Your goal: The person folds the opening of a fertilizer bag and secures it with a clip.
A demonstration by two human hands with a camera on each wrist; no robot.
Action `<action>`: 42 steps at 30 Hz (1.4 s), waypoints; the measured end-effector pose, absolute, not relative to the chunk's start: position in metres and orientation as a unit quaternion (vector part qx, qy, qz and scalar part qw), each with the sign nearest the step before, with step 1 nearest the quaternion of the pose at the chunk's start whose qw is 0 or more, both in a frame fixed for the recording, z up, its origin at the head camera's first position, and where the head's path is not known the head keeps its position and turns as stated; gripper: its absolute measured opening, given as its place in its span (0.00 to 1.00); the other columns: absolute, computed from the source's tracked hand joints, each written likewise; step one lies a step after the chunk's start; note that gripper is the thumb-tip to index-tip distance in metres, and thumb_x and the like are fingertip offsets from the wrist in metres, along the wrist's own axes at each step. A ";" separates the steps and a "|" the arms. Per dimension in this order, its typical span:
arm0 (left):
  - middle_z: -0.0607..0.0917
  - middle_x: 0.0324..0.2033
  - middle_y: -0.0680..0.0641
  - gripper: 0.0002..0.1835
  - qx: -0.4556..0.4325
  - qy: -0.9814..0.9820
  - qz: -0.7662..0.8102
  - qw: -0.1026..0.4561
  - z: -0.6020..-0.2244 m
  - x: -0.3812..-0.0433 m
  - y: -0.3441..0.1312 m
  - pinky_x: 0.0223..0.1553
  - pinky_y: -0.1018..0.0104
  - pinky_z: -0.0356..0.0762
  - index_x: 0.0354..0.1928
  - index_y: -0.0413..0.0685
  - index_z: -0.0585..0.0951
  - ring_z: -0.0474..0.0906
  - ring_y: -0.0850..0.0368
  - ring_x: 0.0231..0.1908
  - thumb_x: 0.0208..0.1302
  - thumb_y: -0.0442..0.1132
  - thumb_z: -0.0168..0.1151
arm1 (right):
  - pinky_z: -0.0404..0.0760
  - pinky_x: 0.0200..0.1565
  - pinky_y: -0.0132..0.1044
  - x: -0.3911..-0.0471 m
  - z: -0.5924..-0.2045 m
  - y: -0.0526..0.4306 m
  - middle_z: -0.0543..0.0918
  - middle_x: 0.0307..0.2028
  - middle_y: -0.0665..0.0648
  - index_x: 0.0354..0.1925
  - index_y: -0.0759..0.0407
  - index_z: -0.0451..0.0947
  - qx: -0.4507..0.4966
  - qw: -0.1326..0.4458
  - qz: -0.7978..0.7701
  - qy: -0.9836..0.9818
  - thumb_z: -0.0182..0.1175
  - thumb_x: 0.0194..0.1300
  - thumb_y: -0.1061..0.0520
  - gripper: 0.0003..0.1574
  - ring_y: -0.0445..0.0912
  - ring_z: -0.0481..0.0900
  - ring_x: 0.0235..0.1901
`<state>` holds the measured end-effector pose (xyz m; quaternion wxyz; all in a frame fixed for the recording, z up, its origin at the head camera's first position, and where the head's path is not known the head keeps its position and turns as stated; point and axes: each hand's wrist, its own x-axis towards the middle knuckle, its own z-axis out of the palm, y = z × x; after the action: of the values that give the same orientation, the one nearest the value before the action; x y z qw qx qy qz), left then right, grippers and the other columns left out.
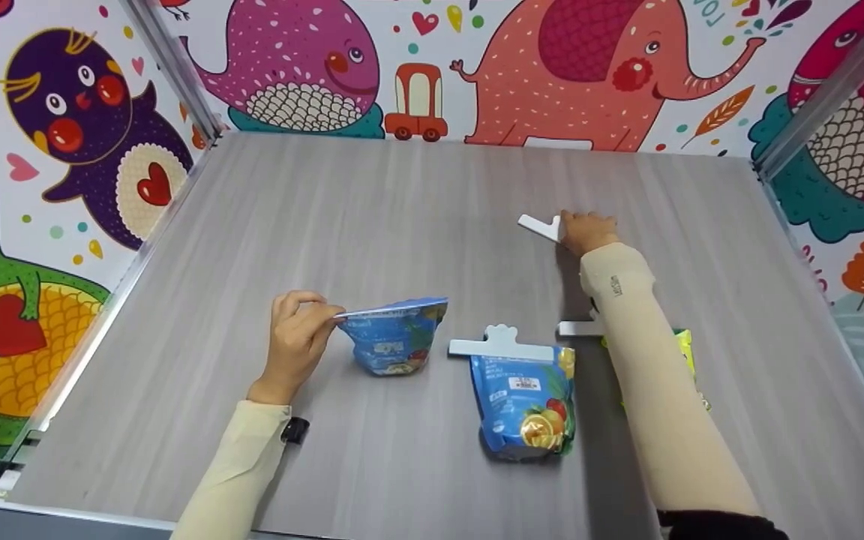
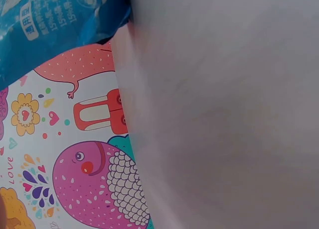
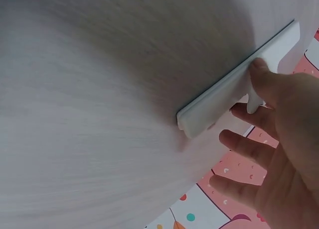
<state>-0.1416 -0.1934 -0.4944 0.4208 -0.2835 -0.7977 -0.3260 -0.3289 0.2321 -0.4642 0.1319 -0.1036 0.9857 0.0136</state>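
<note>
In the head view my left hand (image 1: 298, 341) pinches the top left corner of a blue snack pouch (image 1: 391, 341), which stands upright with its top edge pressed flat. The left wrist view catches only part of this pouch (image 2: 55, 32). Farther back on the right, my right hand (image 1: 589, 231) grips a white bag clip (image 1: 539, 226). Seen from the right wrist, thumb and forefinger hold the clip (image 3: 214, 107) by its handle, the other fingers spread apart, and its long bar lies on or just above the tabletop.
A second blue pouch (image 1: 526, 405), topped by a white clip (image 1: 502, 343), is on the table (image 1: 372, 210) at centre right. Beneath the right forearm another white clip (image 1: 578, 328) and a yellow-green packet (image 1: 685, 349) are partly hidden. Cartoon-printed panels (image 1: 432, 67) border the table.
</note>
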 end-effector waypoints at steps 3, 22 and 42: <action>0.86 0.24 0.46 0.19 -0.283 -0.796 -0.325 0.424 -0.494 -0.142 -0.193 0.41 0.50 0.64 0.31 0.41 0.84 0.77 0.45 0.37 0.73 0.48 0.55 | 0.70 0.54 0.67 -0.329 -0.463 0.230 0.78 0.50 0.76 0.60 0.76 0.66 -0.108 0.123 0.020 0.986 0.54 0.71 0.63 0.23 0.69 0.76 0.52; 0.86 0.24 0.47 0.19 -0.287 -0.796 -0.317 0.429 -0.494 -0.144 -0.193 0.39 0.51 0.63 0.31 0.41 0.84 0.77 0.46 0.36 0.73 0.48 0.54 | 0.79 0.42 0.63 -0.335 -0.472 0.232 0.83 0.38 0.73 0.41 0.76 0.77 -0.152 0.025 0.058 0.986 0.70 0.57 0.65 0.17 0.67 0.83 0.40; 0.86 0.24 0.46 0.19 -0.287 -0.796 -0.316 0.429 -0.495 -0.144 -0.195 0.40 0.50 0.63 0.32 0.41 0.84 0.77 0.45 0.37 0.73 0.48 0.54 | 0.76 0.44 0.62 -0.329 -0.467 0.237 0.82 0.42 0.72 0.47 0.71 0.75 -0.209 -0.005 0.048 0.977 0.70 0.60 0.58 0.22 0.67 0.80 0.45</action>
<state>-0.1436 -0.1948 -0.4953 0.4292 -0.2866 -0.7961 -0.3161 -0.3289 0.2374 -0.4672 -0.0050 -0.2092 0.9767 0.0475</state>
